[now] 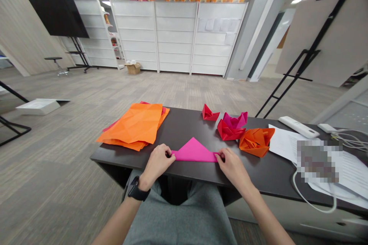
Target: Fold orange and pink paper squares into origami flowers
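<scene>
Head view: left hand [159,162] and right hand [231,164] are pinching 2 ends of pink folded paper [194,151]; orange sheets [136,124] are lying leftward.

The left hand [159,159] and right hand [232,164] hide the ends of the folded bright-pink paper [194,151]; a grey-brown pixelated patch [317,161] obscures part of the white printed sheets [280,144].

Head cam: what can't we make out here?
Head view: ends of the bright-pink folded paper, partly covered by the left hand and right hand.
Head view: sheet count in the orange-topped paper stack, hidden under its top sheet.
Head view: whatever the grey-brown pixelated patch masks.
Head view: wording on the white printed sheets, too small and partly under that patch.
Head view: far end of the large pale board, cut off by the right edge.
</scene>
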`<state>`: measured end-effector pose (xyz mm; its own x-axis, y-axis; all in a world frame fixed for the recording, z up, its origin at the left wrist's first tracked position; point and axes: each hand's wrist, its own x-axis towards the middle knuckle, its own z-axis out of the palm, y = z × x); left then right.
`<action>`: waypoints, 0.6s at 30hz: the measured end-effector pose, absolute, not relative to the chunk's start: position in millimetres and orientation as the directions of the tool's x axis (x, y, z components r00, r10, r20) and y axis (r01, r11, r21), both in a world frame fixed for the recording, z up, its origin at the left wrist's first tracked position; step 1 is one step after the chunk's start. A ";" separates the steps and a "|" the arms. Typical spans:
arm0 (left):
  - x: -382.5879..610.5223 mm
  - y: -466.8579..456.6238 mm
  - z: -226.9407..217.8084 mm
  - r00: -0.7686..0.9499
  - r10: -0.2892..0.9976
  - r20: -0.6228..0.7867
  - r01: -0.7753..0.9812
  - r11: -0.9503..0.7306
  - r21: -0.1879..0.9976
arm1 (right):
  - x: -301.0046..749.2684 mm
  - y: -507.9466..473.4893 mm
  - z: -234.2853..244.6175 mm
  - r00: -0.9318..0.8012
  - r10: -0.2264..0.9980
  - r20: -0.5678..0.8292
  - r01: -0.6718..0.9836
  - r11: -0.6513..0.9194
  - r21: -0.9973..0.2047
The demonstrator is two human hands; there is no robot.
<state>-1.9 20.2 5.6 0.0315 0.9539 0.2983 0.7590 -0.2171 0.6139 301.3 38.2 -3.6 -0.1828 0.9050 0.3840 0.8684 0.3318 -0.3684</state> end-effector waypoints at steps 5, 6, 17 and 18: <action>6.1 16.4 -1.1 -0.020 0.940 0.341 0.782 -0.198 0.591 | 299.0 34.5 -11.3 -0.163 0.902 0.399 0.886 0.312 -0.344; 6.9 15.8 -2.2 -0.022 0.935 0.354 0.788 -0.202 0.582 | 298.7 33.8 -12.2 -0.158 0.904 0.397 0.888 0.306 -0.344; 26.4 -10.3 0.6 0.383 0.781 0.494 0.790 -0.554 0.263 | 301.8 39.4 -23.5 -0.149 0.894 0.422 0.880 0.315 -0.357; 29.0 -13.8 2.0 0.464 0.766 0.444 0.766 -0.599 0.234 | 302.6 39.8 -22.9 -0.147 0.896 0.419 0.882 0.310 -0.356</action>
<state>29.0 -13.8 2.0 0.4639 0.7664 0.4443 0.7659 -0.5990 0.2335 302.6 39.8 -22.9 -0.1467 0.8962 0.4187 0.8816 0.3104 -0.3555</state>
